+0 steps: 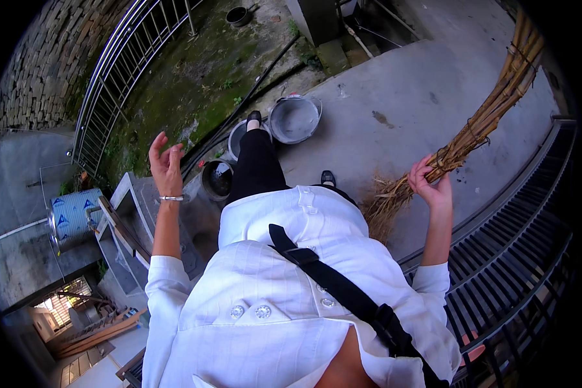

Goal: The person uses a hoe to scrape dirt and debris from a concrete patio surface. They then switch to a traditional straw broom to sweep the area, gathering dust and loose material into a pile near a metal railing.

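Observation:
My right hand grips a bundled straw broom near where its stalks are tied; the handle runs up to the upper right and the bristle end hangs down toward the concrete floor by my right foot. My left hand is raised at my left side, fingers spread, holding nothing; a silver bracelet sits on that wrist. I wear a white shirt with a black strap across it and black trousers.
Ahead of my feet stand a metal basin, a second pot and a dark bucket. A metal railing edges a mossy patch at left. A barred metal gate lies at right. A steel tank stands lower left.

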### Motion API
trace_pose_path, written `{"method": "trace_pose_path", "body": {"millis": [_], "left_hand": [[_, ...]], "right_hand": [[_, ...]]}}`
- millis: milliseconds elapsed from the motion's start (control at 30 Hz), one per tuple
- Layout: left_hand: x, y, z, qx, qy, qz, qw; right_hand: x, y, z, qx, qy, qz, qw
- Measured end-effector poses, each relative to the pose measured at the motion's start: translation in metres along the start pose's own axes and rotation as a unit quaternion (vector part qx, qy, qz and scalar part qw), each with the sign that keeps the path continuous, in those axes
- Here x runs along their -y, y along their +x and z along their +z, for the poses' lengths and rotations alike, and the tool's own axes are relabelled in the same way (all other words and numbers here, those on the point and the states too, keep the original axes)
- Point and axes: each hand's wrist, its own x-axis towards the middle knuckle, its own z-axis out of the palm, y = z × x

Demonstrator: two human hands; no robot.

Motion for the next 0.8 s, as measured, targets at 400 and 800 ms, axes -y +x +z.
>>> {"method": "trace_pose_path", "body": {"millis": [400,800], "left_hand": [[-0.007,-0.012,0.013,0.049,0.039,0.040,0.997],[-0.041,-0.006,0.039,0.098,-0.017,0.054,0.994]], "right_hand": [[0.002,0.003,-0.013,0.030,-0.025,-0.002,0.999],[-0.012,0.000,-0.017,0.049,-0.084,-0.008,0.995]]}}
